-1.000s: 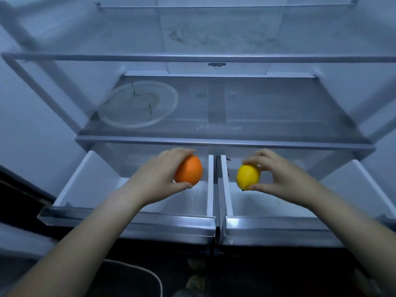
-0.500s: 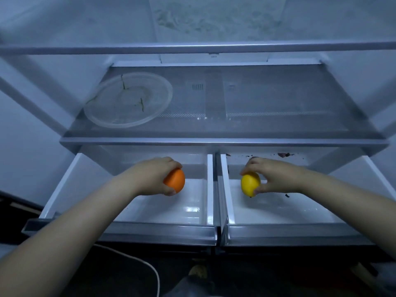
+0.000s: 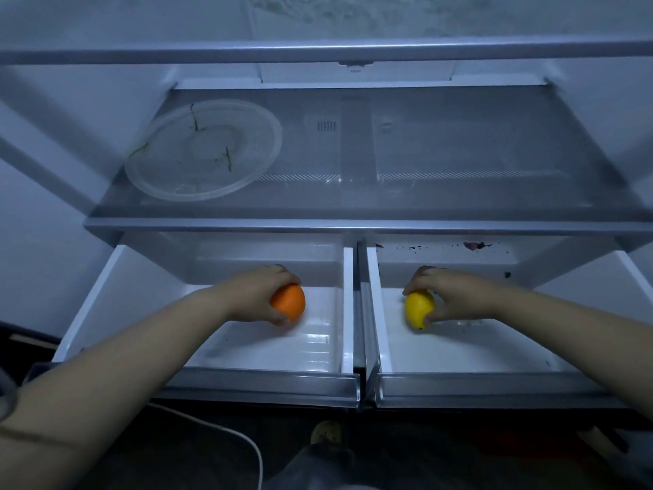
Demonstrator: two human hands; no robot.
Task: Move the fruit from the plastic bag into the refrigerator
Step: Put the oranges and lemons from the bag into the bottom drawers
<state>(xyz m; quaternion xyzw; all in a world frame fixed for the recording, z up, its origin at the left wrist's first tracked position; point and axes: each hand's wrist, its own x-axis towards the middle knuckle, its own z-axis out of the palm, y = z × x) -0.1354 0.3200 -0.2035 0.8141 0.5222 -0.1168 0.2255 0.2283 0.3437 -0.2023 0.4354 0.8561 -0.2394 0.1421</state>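
Nearest, a white cable and a shoe lie on the dark floor below the refrigerator. Above them, two crisper drawers are pulled out side by side, which leaves their white interiors open from above for loading. In the left drawer, the left hand wraps the orange, fingers curled over its top and thumb beneath, a grip that suits lowering a round fruit without letting it roll. In the right drawer, the right hand pinches the lemon between fingers above and thumb at its near side. Both fruits sit low by the drawer floors, though contact cannot be told. They look close to being set down, one to each compartment. Farther back, a clear round dish rests on the left of the glass shelf above the drawers. The plastic bag is out of view.
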